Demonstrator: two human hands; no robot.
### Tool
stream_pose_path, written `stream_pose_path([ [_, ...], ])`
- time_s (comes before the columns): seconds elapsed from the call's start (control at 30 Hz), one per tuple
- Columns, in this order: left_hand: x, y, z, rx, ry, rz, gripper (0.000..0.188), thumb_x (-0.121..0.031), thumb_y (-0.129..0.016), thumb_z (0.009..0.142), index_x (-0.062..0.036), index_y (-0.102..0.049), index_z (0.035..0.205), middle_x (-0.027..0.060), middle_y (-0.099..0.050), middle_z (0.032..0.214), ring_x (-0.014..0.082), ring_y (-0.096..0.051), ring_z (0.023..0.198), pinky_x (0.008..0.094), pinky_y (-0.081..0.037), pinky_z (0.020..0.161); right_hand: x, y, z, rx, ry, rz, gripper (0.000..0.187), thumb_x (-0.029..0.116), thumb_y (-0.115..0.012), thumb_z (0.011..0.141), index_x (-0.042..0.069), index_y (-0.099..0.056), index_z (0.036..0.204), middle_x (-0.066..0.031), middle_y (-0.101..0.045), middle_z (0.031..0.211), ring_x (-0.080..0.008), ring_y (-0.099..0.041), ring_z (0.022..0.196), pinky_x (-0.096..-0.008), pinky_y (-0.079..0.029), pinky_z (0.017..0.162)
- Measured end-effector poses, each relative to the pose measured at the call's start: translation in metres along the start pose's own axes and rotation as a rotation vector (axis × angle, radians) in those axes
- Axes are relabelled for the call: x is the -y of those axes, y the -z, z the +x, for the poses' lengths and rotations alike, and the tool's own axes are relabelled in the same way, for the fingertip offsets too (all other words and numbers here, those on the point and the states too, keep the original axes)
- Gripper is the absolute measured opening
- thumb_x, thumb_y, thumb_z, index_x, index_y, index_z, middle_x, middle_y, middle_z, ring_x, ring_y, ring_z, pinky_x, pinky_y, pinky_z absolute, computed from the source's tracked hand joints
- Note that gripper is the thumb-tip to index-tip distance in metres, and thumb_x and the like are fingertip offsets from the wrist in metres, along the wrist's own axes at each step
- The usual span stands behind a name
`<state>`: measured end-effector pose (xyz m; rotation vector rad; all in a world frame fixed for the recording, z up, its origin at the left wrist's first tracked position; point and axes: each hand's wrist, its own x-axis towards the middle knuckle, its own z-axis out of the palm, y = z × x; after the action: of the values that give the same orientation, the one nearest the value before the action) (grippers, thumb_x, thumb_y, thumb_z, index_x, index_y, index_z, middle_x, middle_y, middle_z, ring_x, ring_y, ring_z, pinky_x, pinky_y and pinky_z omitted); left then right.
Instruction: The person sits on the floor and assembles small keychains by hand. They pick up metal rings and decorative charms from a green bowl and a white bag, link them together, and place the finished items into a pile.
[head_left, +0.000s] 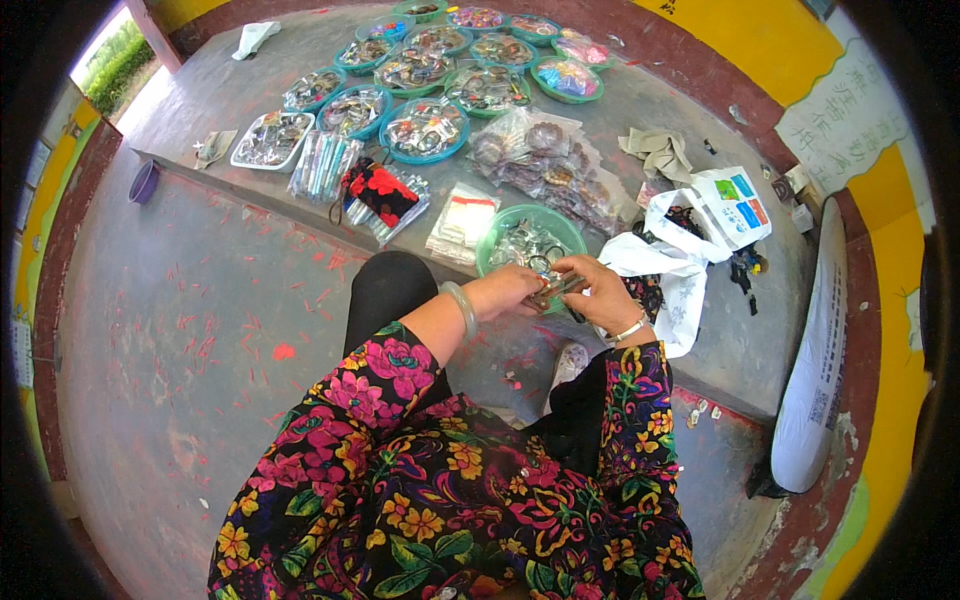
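Observation:
My left hand point(508, 290), with a pale bangle at the wrist, and my right hand point(602, 297), with a light bracelet, meet over the near rim of a green plastic basin point(487, 240). Between their fingertips is a small clear plastic bag point(560, 284), shiny and greyish; both hands pinch it. A dark ring-shaped item shows by the fingers, too small to name. Inside the basin lie several small clear packets point(525, 243). Left of it is a stack of flat clear bags point(464, 222) with a red-and-white strip.
Several basins of packaged goods point(424, 130) fill the raised concrete floor behind. Bagged brown round items point(545, 150) lie beyond the basin. Nearer are a black-and-red pouch point(383, 195), pen-like packets point(325, 163) and a white plastic bag point(685, 310) with dark items. A ledge edge point(300, 215) crosses the floor.

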<state>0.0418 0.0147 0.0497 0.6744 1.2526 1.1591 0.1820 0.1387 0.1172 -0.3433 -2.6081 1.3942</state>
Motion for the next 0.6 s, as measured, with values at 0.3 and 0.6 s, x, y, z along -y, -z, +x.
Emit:
stream_pose_path([
  [0.3, -0.016, -0.004, -0.014, 0.069, 0.134, -0.135, 0.028, -0.019, -0.043, 0.089, 0.0017, -0.054, 0.103, 0.0106, -0.059, 0.096, 0.023, -0.061, 0.086, 0.0327, -0.05, 0.075, -0.012, 0.003, -0.007, 0.09, -0.069, 0.142, 0.036, -0.001, -0.058, 0.069, 0.006, -0.054, 0.104, -0.0036, -0.054, 0.078, -0.011, -0.052, 0.07, -0.0232, -0.043, 0.061],
  [0.6, -0.02, -0.004, -0.018, 0.141, 0.16, -0.076, 0.032, -0.023, -0.043, 0.089, 0.0027, -0.052, 0.105, 0.0155, -0.058, 0.099, 0.0256, -0.06, 0.09, 0.0351, -0.051, 0.075, -0.018, 0.001, -0.007, 0.034, -0.011, 0.079, 0.014, 0.002, -0.058, 0.069, 0.001, -0.06, 0.083, -0.0056, -0.057, 0.072, -0.0139, -0.054, 0.064, -0.0246, -0.043, 0.059],
])
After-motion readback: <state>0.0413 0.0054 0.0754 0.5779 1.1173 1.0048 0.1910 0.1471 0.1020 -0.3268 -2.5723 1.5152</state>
